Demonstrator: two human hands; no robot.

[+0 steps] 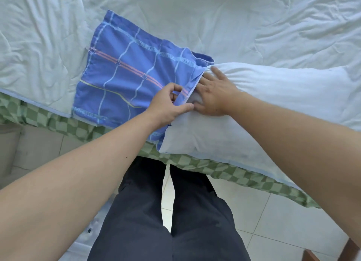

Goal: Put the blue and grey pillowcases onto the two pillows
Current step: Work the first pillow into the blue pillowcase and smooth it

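White bed (195, 16), pillow (273, 96) end inside pillowcase (121, 75)

Both bare forearms reach forward from the lower corners and converge at centre. Left hand (169, 104): fingers curled, thumb and forefinger pinching a fold of cloth, thumb pointing right toward the other hand. Right hand (215, 93): palm down, fingers straight and spread, pressing flat, fingertips pointing left. The two hands nearly touch. Dark-trousered legs stand below, feet out of view.
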